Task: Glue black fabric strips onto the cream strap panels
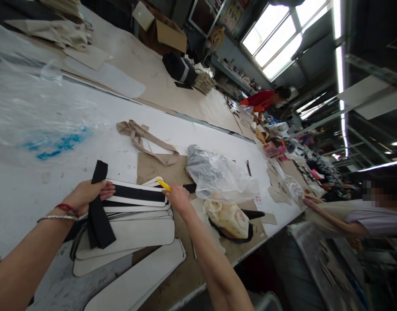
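From my remote seat I have both hands over the worktop (196, 134). My left hand (94, 192) is closed on a black strip (101, 226), pinching it between thumb and fingers; one end stands up past the hand and the rest hangs over the stack of white panels (143, 231) below. Those left fingers also reach the near end of a white panel with a black band (140, 193) along its middle. I cannot tell whether band and strip are one length.

My right hand (179, 199) is closed around a yellow tool (163, 185), its yellow end poking out up and to the left. This hand sits at the panel's far end, so the panel lies between the hands, on top of the stack.

More white panels (137, 276) lie nearer me, fanned out. Beyond the hands I see a beige cloth strip (146, 144); right of my right hand, a clear plastic bag (218, 177), with a cream container (232, 219) just this side of it.
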